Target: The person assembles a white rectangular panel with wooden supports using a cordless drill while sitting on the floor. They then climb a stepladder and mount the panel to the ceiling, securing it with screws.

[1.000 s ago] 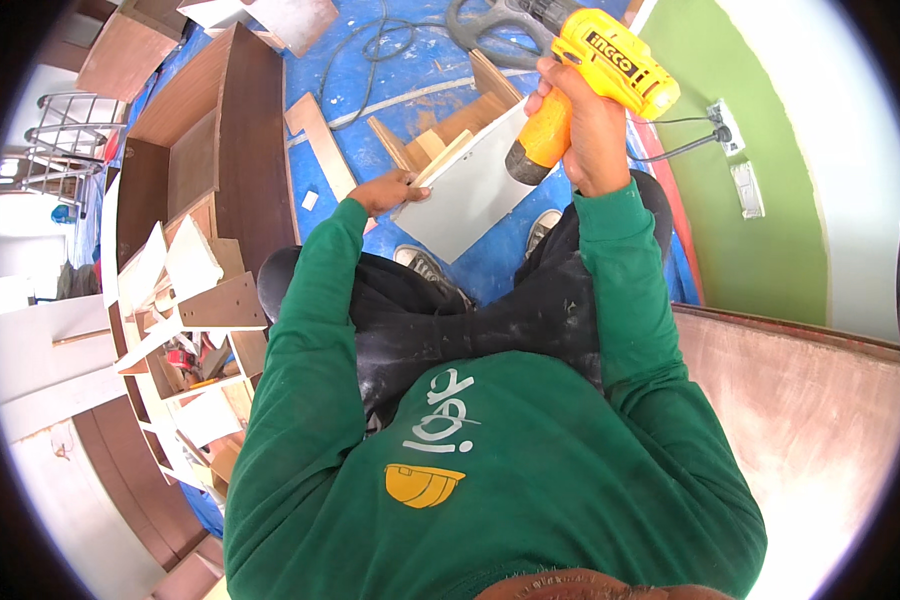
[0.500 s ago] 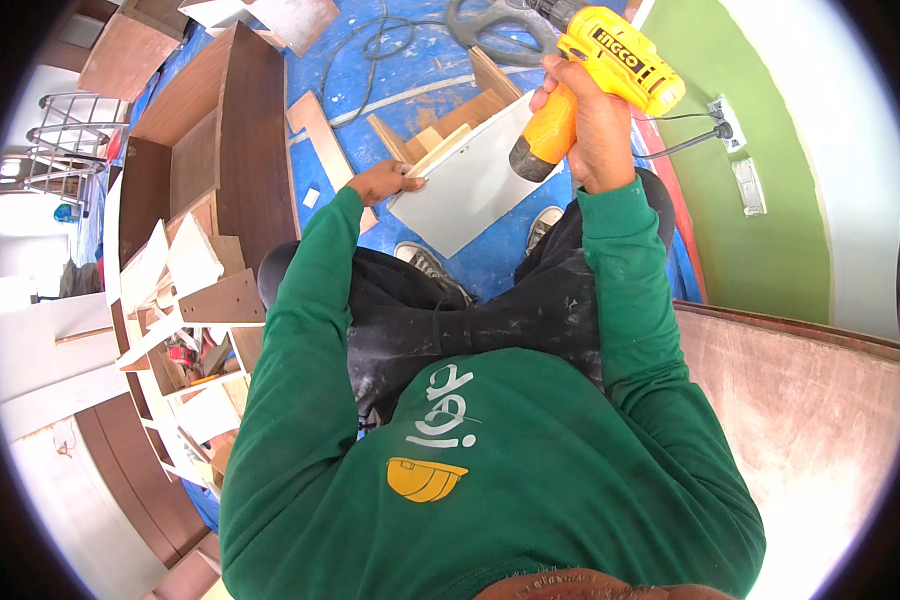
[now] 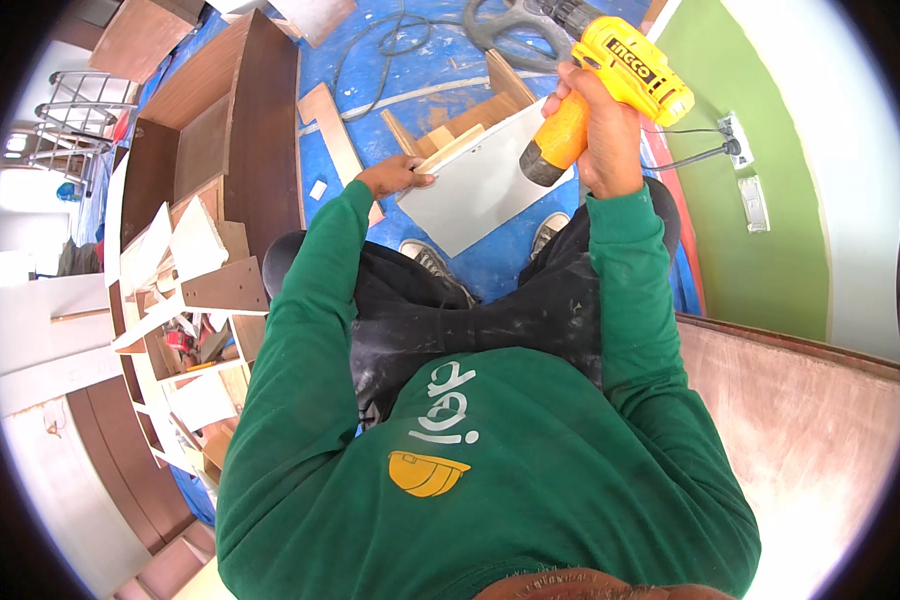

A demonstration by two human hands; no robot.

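Observation:
A yellow cordless drill (image 3: 631, 67) is gripped by its handle in my right hand (image 3: 610, 135). Its chuck points up and left, toward the far side. My left hand (image 3: 395, 177) closes on the left end of a wooden drawer (image 3: 470, 119), fingers at the edge of its pale grey front panel (image 3: 480, 185). The drawer stands on the blue floor sheet just beyond my shoes, with its bare wood sides reaching away from me. What the drill tip meets, if anything, is not clear.
A dark brown cabinet carcass (image 3: 261, 120) stands at left, beside shelves of offcuts and tools (image 3: 200, 345). A long wood strip (image 3: 332, 135) and a black cable (image 3: 370, 60) lie on the floor. At right, a plug sits in a socket (image 3: 736, 140) on the green wall.
The whole view has shifted slightly, moving the scene a little to the right. Both hands keep their holds on the drill and the drawer.

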